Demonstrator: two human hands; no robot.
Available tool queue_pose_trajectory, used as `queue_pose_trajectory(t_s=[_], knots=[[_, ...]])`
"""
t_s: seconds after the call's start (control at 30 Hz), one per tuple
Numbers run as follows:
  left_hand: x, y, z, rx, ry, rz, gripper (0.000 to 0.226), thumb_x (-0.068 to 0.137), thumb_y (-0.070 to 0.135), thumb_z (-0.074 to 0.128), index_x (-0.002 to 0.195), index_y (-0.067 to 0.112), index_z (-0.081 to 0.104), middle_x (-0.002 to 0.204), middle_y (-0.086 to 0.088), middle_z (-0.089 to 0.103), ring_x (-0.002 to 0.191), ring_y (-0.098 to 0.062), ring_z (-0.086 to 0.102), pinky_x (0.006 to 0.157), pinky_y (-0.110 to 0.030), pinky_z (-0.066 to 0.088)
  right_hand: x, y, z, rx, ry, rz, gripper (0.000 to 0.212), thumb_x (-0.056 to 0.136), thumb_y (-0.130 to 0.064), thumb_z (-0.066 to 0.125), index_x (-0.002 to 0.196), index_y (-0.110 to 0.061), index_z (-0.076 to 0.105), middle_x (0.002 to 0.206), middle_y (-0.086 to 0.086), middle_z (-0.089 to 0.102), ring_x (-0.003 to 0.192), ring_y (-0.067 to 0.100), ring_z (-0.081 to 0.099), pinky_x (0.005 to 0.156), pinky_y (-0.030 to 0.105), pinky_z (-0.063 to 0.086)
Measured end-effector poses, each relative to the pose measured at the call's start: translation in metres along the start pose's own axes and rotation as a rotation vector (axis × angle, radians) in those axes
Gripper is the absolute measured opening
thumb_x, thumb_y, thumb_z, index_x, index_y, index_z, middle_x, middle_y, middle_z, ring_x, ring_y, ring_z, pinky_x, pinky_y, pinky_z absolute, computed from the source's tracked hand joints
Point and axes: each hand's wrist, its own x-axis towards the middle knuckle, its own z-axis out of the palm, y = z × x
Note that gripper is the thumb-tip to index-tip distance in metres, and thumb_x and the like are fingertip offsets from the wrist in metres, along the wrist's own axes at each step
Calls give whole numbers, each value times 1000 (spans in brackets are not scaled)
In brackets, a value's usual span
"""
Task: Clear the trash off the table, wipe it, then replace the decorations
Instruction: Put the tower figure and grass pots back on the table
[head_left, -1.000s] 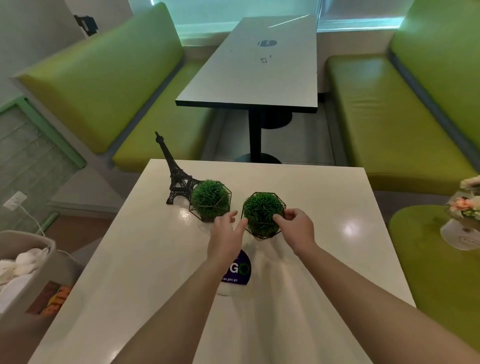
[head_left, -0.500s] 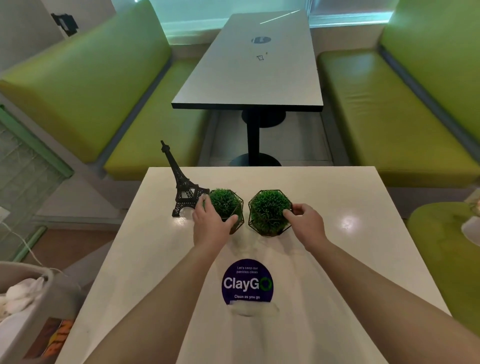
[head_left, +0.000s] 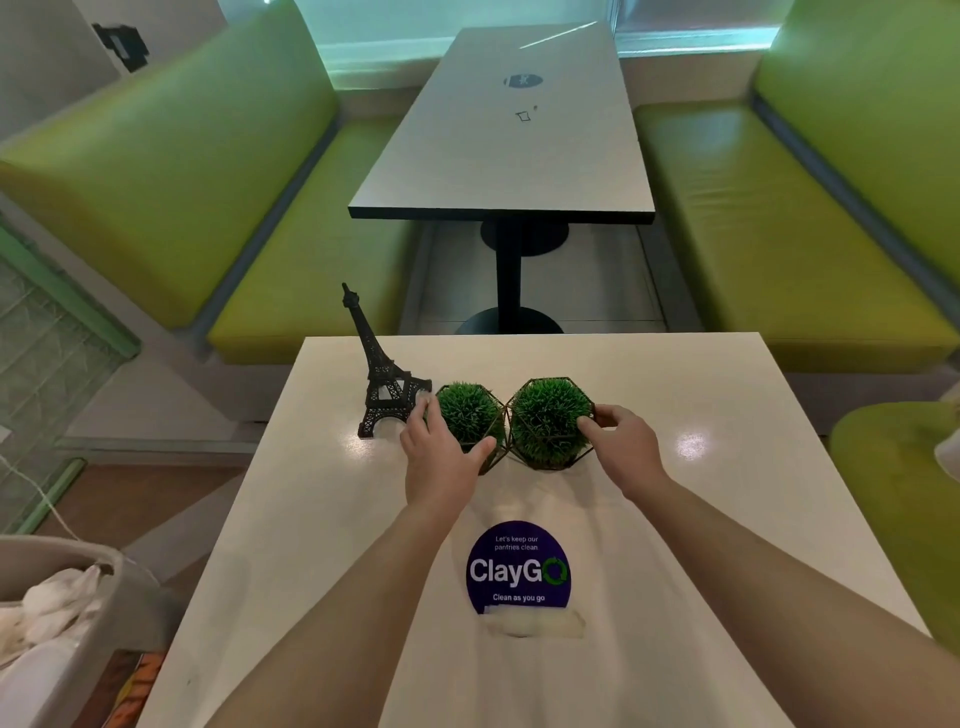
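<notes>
— What's on the worktop (head_left: 675, 519) from where you stand?

— Two round tufts of green artificial grass, each caged in a thin wire frame of angled facets. The left grass ball (head_left: 470, 418) and the right grass ball (head_left: 548, 421) sit side by side near the far middle of the worktop, their frames touching or very nearly so.

— And the tower?

— A small black Eiffel Tower model (head_left: 382, 382) stands upright just left of the left ball, its long axis vertical, spire pointing up and leaning slightly away toward the far left.

— The hands?

— The left hand (head_left: 441, 465) grasps the left ball, fingers over its left side, thumb curled round the near frame. The right hand (head_left: 623, 449) holds the right ball's right side, fingertips curled on the wire.

— Anything nearer?

— A round purple ClayGo sticker (head_left: 517, 569) lies flat on the near worktop, text facing the person.

— Any containers?

— A grey bin (head_left: 124, 587) at the lower left, beside the worktop, holds crumpled white material (head_left: 52, 603).
</notes>
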Motion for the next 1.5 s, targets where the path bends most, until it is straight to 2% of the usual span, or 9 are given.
queue_pose_trajectory(t_s=[0.53,0.7,0.87,1.03,1.23,1.5], knots=[[0,3,-2,10,-27,-25,97,88,49,65,157,13,7,161,1,9,147,-22,8,116,-40,27,-3,1,-3,-14,-17,1,28,95,-20,61,120,-8,65,100,-2,62,94,15,56,79,26,39],[-1,5,-4,32,-42,-19,96,89,48,64,157,14,6,163,1,7,148,-23,6,118,-41,22,-4,4,-4,-17,-25,-9,36,96,-24,60,128,-8,61,118,4,64,99,15,54,84,26,39],[-7,16,-5,167,-1,-6,94,90,55,57,157,12,6,163,-4,8,149,-24,3,122,-41,16,-7,8,-11,-23,0,-1,44,98,-28,56,138,-11,54,132,6,59,117,22,55,90,27,40],[-23,46,-3,217,60,82,74,93,53,53,153,20,25,157,-1,23,144,-21,16,117,-38,21,-17,12,-30,-16,77,-19,38,98,-26,54,134,-13,57,135,5,57,122,21,52,90,26,38],[-60,95,13,177,-104,207,53,96,48,52,144,29,40,146,3,39,135,-19,28,109,-36,29,-44,32,-83,6,215,5,32,97,-24,55,127,-15,61,133,10,52,125,24,47,92,29,39],[-113,181,73,15,-327,336,44,98,42,53,139,28,49,138,2,50,130,-18,36,104,-34,36,-74,76,-193,57,345,80,40,98,-19,56,136,-9,53,135,7,55,123,24,51,91,30,39]])
